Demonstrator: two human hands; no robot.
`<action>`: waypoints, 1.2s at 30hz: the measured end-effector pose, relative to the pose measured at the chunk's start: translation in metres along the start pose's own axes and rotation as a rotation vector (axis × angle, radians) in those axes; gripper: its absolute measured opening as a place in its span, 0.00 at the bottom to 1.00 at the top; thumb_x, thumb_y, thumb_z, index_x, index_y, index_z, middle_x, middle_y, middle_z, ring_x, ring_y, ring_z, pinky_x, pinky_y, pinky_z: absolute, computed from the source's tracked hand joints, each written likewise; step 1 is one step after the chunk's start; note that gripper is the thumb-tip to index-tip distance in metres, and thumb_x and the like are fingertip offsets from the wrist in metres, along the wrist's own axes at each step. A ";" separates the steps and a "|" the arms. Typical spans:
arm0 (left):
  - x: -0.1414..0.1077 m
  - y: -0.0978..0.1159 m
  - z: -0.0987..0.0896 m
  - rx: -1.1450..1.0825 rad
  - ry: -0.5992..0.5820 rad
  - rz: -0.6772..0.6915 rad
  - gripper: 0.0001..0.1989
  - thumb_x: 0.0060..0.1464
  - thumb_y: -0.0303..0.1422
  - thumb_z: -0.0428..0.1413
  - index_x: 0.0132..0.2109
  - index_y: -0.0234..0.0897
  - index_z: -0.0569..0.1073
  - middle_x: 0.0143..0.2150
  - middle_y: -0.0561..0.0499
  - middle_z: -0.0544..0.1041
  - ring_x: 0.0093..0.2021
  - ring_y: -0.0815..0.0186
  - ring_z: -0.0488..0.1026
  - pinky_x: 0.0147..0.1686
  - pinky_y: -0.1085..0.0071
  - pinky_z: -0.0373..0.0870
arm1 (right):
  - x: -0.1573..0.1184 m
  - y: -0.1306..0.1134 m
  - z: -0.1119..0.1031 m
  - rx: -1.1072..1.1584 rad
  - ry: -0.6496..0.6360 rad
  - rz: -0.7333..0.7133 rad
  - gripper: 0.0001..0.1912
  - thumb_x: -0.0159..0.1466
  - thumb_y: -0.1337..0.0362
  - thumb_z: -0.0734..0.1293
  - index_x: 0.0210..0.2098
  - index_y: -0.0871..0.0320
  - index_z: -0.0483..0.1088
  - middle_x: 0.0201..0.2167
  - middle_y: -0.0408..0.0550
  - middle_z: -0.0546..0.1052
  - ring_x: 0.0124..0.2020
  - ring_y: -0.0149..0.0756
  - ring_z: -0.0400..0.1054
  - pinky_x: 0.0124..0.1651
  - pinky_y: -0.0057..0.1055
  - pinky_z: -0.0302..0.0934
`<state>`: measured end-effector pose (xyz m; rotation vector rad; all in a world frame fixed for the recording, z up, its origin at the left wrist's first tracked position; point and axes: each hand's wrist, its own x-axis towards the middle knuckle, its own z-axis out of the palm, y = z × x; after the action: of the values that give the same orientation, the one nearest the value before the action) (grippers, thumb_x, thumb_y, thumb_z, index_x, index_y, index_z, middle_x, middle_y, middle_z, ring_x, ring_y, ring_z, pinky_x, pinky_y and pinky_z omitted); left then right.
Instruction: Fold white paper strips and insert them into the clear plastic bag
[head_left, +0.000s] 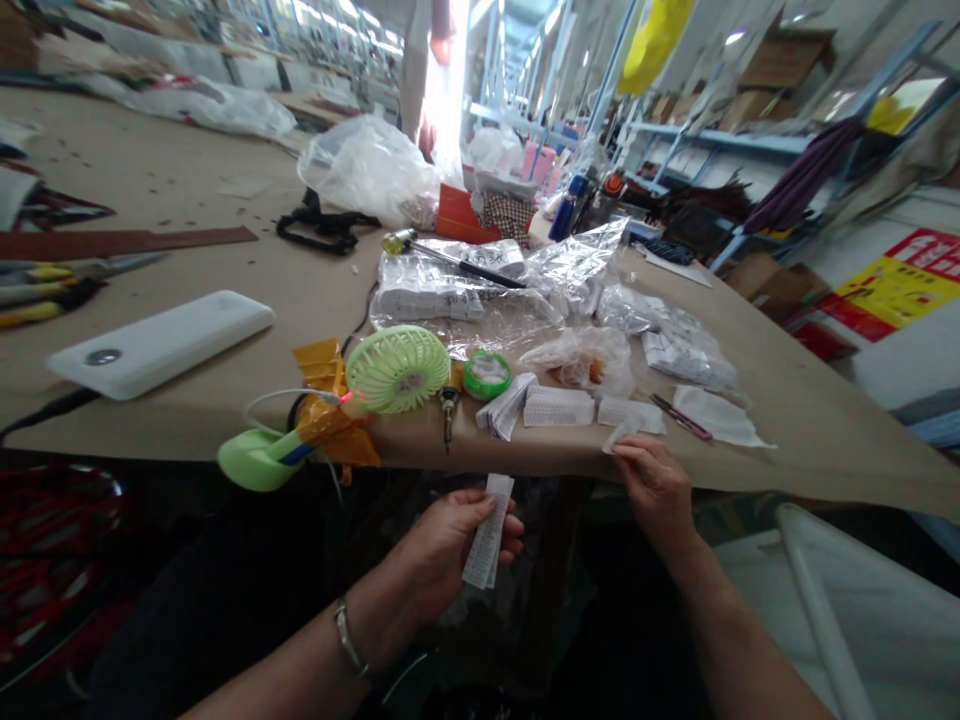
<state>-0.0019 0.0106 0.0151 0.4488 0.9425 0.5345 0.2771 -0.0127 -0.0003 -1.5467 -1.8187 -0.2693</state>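
Printed white paper labels (pixel 486 545) are gripped between the thumb and fingers of my left hand (pixel 454 535), just below the table edge. My right hand (pixel 654 482) pinches a single white label (pixel 619 433) at the table's front edge. Right behind that hand lies a small stack of labels (pixel 631 414). Further left are a second label stack (pixel 559 407) and a fanned bunch of labels (pixel 507 405). A pen (pixel 681 416) and a blank-looking paper slip (pixel 721 415) rest to the right.
A green fan (pixel 397 369) is fixed with orange tape (pixel 341 432) at the table edge. Near it are a green round tin (pixel 487 375), a screwdriver (pixel 448 410) and a white power bank (pixel 161 343). Plastic-wrapped bundles (pixel 457 290) and a hammer (pixel 457 262) lie behind.
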 end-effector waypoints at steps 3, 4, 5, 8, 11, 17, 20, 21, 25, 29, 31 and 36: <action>0.000 0.000 0.001 -0.017 -0.012 -0.002 0.06 0.54 0.27 0.52 0.35 0.28 0.71 0.26 0.43 0.77 0.22 0.66 0.73 0.25 0.71 0.70 | 0.003 -0.025 -0.002 0.144 0.103 0.038 0.05 0.62 0.67 0.63 0.35 0.55 0.71 0.36 0.48 0.74 0.41 0.40 0.69 0.48 0.42 0.62; 0.000 -0.001 0.002 -0.026 -0.018 -0.007 0.06 0.54 0.28 0.52 0.35 0.28 0.71 0.26 0.43 0.77 0.22 0.66 0.73 0.25 0.71 0.70 | 0.003 -0.039 -0.001 0.187 0.126 0.019 0.05 0.61 0.68 0.64 0.36 0.55 0.71 0.37 0.48 0.74 0.44 0.41 0.68 0.50 0.43 0.61; 0.001 -0.002 0.002 -0.040 -0.028 -0.010 0.06 0.54 0.28 0.52 0.35 0.28 0.72 0.26 0.43 0.77 0.21 0.66 0.73 0.24 0.71 0.70 | 0.003 -0.054 0.002 0.252 0.136 -0.024 0.07 0.60 0.70 0.64 0.36 0.54 0.71 0.38 0.48 0.74 0.46 0.41 0.67 0.50 0.44 0.61; 0.004 -0.003 0.003 -0.126 -0.091 0.028 0.04 0.50 0.25 0.54 0.33 0.27 0.73 0.24 0.45 0.76 0.20 0.68 0.71 0.23 0.73 0.68 | -0.002 -0.100 0.017 0.425 -0.062 -0.228 0.10 0.59 0.72 0.64 0.37 0.53 0.71 0.38 0.48 0.74 0.48 0.42 0.66 0.48 0.44 0.63; 0.006 -0.005 0.000 -0.247 -0.140 0.089 0.01 0.44 0.22 0.57 0.29 0.27 0.73 0.22 0.49 0.74 0.20 0.71 0.69 0.20 0.77 0.63 | -0.011 -0.128 0.037 0.422 -0.166 -0.369 0.08 0.60 0.71 0.64 0.37 0.53 0.71 0.36 0.47 0.75 0.46 0.40 0.66 0.50 0.44 0.61; 0.006 -0.006 -0.009 -0.301 -0.105 0.106 0.01 0.42 0.21 0.58 0.26 0.27 0.73 0.22 0.50 0.73 0.20 0.73 0.68 0.20 0.78 0.60 | -0.017 -0.135 0.056 0.386 -0.206 -0.413 0.07 0.61 0.71 0.63 0.35 0.54 0.72 0.35 0.46 0.75 0.46 0.38 0.66 0.51 0.41 0.60; 0.007 -0.007 -0.011 -0.297 -0.079 0.121 0.01 0.42 0.22 0.58 0.26 0.28 0.73 0.23 0.50 0.74 0.20 0.73 0.68 0.20 0.78 0.60 | -0.016 -0.134 0.055 0.384 -0.231 -0.413 0.08 0.61 0.71 0.63 0.35 0.54 0.72 0.35 0.46 0.75 0.46 0.38 0.66 0.52 0.42 0.59; 0.007 -0.008 -0.011 -0.300 -0.078 0.128 0.01 0.43 0.22 0.58 0.27 0.28 0.73 0.23 0.50 0.74 0.20 0.73 0.68 0.20 0.78 0.60 | -0.016 -0.134 0.054 0.382 -0.237 -0.409 0.08 0.61 0.71 0.63 0.35 0.54 0.72 0.35 0.46 0.75 0.47 0.38 0.65 0.52 0.42 0.59; 0.007 -0.010 -0.011 -0.311 -0.111 0.134 0.03 0.43 0.25 0.60 0.27 0.28 0.73 0.24 0.50 0.74 0.21 0.73 0.69 0.21 0.78 0.61 | -0.016 -0.134 0.054 0.394 -0.240 -0.409 0.07 0.61 0.72 0.63 0.35 0.55 0.71 0.35 0.46 0.76 0.47 0.38 0.66 0.52 0.42 0.59; 0.006 -0.011 -0.012 -0.285 -0.137 0.117 0.03 0.42 0.23 0.60 0.28 0.27 0.73 0.25 0.49 0.74 0.22 0.73 0.69 0.21 0.79 0.61 | -0.016 -0.135 0.051 0.431 -0.270 -0.415 0.09 0.60 0.71 0.64 0.38 0.54 0.71 0.35 0.45 0.76 0.47 0.38 0.67 0.53 0.42 0.59; 0.004 -0.010 -0.013 -0.274 -0.128 0.116 0.02 0.44 0.23 0.59 0.28 0.28 0.73 0.24 0.49 0.73 0.21 0.73 0.68 0.21 0.78 0.61 | -0.017 -0.133 0.048 0.501 -0.271 -0.376 0.11 0.59 0.69 0.66 0.42 0.54 0.70 0.38 0.47 0.76 0.47 0.40 0.66 0.52 0.43 0.60; -0.005 -0.007 -0.014 -0.151 -0.196 0.015 0.07 0.54 0.31 0.53 0.37 0.31 0.71 0.25 0.49 0.73 0.21 0.68 0.71 0.24 0.71 0.68 | -0.018 -0.119 0.046 0.783 -0.190 0.152 0.13 0.59 0.65 0.66 0.45 0.54 0.68 0.44 0.51 0.72 0.48 0.41 0.66 0.51 0.41 0.61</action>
<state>-0.0147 0.0036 0.0066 0.3649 0.7060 0.5606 0.1494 -0.0300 -0.0107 -1.1466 -1.6336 0.6157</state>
